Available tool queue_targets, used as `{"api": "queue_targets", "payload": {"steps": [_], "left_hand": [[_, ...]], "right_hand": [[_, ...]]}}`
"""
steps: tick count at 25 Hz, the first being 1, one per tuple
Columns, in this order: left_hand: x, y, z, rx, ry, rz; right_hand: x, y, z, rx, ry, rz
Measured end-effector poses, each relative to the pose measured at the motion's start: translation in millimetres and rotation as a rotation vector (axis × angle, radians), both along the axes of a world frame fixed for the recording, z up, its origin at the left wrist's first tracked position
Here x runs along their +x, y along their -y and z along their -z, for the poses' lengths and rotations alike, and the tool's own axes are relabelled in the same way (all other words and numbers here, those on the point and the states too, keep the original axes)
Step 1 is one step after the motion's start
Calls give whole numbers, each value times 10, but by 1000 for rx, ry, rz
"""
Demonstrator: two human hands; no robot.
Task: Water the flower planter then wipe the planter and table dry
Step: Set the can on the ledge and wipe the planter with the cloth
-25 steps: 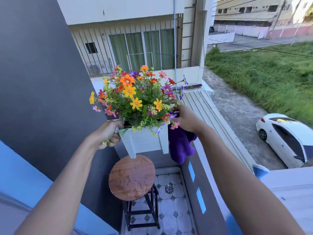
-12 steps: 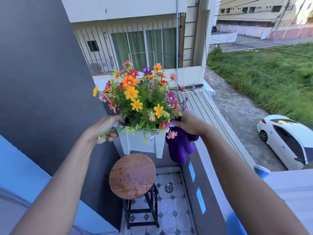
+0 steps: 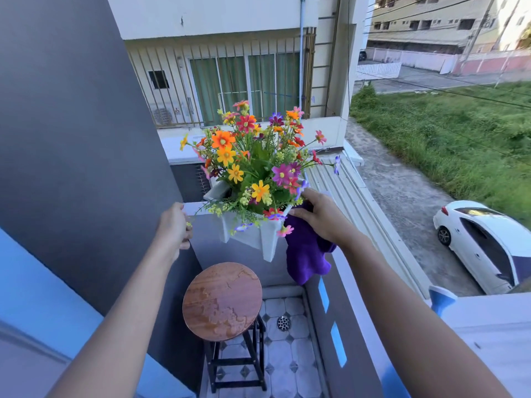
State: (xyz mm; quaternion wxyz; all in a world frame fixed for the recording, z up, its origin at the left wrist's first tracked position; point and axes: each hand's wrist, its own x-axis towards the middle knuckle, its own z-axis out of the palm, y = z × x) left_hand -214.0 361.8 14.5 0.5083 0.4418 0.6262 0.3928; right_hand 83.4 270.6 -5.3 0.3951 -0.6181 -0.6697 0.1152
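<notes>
Planter (image 3: 253,237), one, and one cloth (image 3: 307,259) gripped by right hand (image 3: 321,216); left hand (image 3: 173,228) unclear.

Right hand (image 3: 319,217) holds purple cloth (image 3: 307,261) against tilted planter (image 3: 255,237).

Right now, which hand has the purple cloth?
The right hand: the purple cloth hangs from under it beside the white planter. The left hand is apart, on the planter's other side, with no cloth.

At my 9 o'clock rises a dark grey wall (image 3: 80,139); at 6, white floor tiles (image 3: 290,366) with a drain (image 3: 283,322). At 12 I face barred, green-curtained windows (image 3: 244,81). Sunlit grass (image 3: 445,133) lies at 2, a white car (image 3: 488,242) at 3.
</notes>
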Motion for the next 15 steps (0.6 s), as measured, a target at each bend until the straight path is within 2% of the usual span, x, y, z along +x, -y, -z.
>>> {"api": "queue_targets", "payload": {"steps": [4,8,15], "left_hand": [[323,336,322,-66,-109,194],[786,605,256,85,-19,366],[960,579,67,106,170,254]], "right_hand": [[-90,-73,88,40,-35,45],[-222,-122,191,59,-59,133],[-274,-111,161,77,-71,182]]}}
